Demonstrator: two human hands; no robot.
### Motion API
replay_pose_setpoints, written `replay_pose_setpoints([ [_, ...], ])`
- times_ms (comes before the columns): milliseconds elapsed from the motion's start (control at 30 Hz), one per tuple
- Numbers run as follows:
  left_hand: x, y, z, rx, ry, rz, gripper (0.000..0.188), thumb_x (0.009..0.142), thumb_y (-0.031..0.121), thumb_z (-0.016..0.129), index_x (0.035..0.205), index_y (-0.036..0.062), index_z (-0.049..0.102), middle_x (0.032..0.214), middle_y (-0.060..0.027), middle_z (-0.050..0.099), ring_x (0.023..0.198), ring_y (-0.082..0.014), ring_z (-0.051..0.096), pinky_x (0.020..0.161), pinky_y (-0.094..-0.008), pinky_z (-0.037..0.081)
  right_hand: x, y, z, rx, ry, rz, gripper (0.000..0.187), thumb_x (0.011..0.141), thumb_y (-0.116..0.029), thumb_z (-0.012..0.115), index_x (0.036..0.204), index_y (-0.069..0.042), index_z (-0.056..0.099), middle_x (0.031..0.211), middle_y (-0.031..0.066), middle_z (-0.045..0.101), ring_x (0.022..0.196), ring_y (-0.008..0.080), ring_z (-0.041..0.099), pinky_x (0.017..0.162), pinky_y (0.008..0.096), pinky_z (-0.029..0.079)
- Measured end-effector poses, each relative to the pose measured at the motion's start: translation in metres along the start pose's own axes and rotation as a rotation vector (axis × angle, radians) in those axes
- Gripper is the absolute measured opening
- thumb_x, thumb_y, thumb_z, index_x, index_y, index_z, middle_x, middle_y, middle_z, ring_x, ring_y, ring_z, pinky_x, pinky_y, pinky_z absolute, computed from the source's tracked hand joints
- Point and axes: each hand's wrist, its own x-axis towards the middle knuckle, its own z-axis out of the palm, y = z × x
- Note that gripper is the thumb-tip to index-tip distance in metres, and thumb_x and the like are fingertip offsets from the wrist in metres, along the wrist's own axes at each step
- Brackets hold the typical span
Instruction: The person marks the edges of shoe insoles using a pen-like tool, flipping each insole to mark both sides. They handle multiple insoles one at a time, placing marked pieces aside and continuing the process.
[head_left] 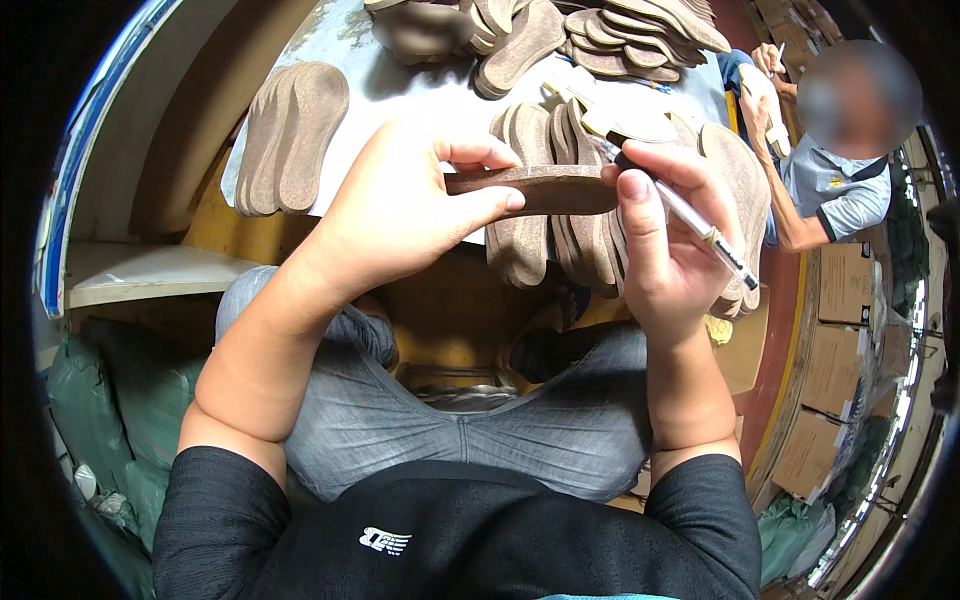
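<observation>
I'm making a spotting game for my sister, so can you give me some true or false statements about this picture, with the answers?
1. The right hand holds a pen. True.
2. The left hand is empty. False: it holds a brown sole.
3. The person's shirt is black. True.
4. The table is bright red. False: it looks whitish.
5. Brown boxes are stacked on the picture's right. True.

My left hand (405, 205) and right hand (668, 250) partly hide the ends of the brown insole (560, 195). Upper edge cuts the far insole pile (655, 35); lower edge cuts my black shirt (480, 540). The co-worker's face (858, 100) is blurred.
</observation>
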Motion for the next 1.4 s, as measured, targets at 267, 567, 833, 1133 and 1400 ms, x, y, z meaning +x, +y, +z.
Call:
replay_pose_setpoints([
  [267,0.002,-0.004,0.0,0.06,-0.005,-0.013,0.027,0.096,0.012,0.087,0.118,-0.0039,0.084,0.094,-0.0101,0.084,0.083,-0.0103,0.075,0.079,-0.0293,0.063,0.014,0.002,-0.005,-0.182,-0.162,-0.278,0.019,0.099,0.002,0.078,0.118,0.004,0.077,0.105,0.0133,0.077,0.095,0.0244,0.073,0.091,0.0359,0.057],
  [567,0.001,-0.003,0.001,0.116,0.031,0.033,0.027,0.096,0.01,0.087,0.118,-0.0043,0.084,0.094,-0.0105,0.084,0.085,-0.0109,0.076,0.081,-0.03,0.064,0.013,0.008,0.002,-0.073,-0.11,0.03,0.023,0.111,-0.005,0.067,0.132,0.001,0.075,0.111,0.0118,0.082,0.098,0.0205,0.074,0.092,0.0332,0.058],
  [833,0.002,-0.003,0.0,0.034,0.026,0.011,0.023,0.096,0.007,0.087,0.116,-0.0048,0.085,0.098,-0.0081,0.084,0.09,-0.0109,0.076,0.083,-0.0296,0.064,0.009,0.02,0.003,0.201,-0.173,0.235,0.045,0.101,-0.011,0.085,0.142,0.001,0.07,0.124,0.0115,0.08,0.118,0.019,0.075,0.105,0.0314,0.058],
  [1133,-0.003,-0.007,0.005,0.47,0.106,0.271,0.023,0.093,0.018,0.086,0.112,0.0045,0.087,0.094,-0.0151,0.084,0.081,-0.0254,0.083,0.078,-0.0353,0.064,0.008,0.014,0.003,-0.053,-0.297,0.09,0.045,0.094,-0.006,0.086,0.136,-0.001,0.071,0.117,0.0107,0.08,0.111,0.0184,0.076,0.1,0.034,0.06],
  [1400,-0.004,0.002,0.009,0.626,0.068,0.408,0.018,0.087,0.005,0.086,0.104,0.0027,0.086,0.093,-0.0155,0.082,0.086,-0.0325,0.081,0.079,-0.0385,0.062,0.003,0.013,0.012,0.122,-0.318,0.285,0.035,0.096,-0.003,0.083,0.128,0.0,0.069,0.107,0.0069,0.077,0.099,0.0106,0.072,0.089,0.0266,0.058],
])
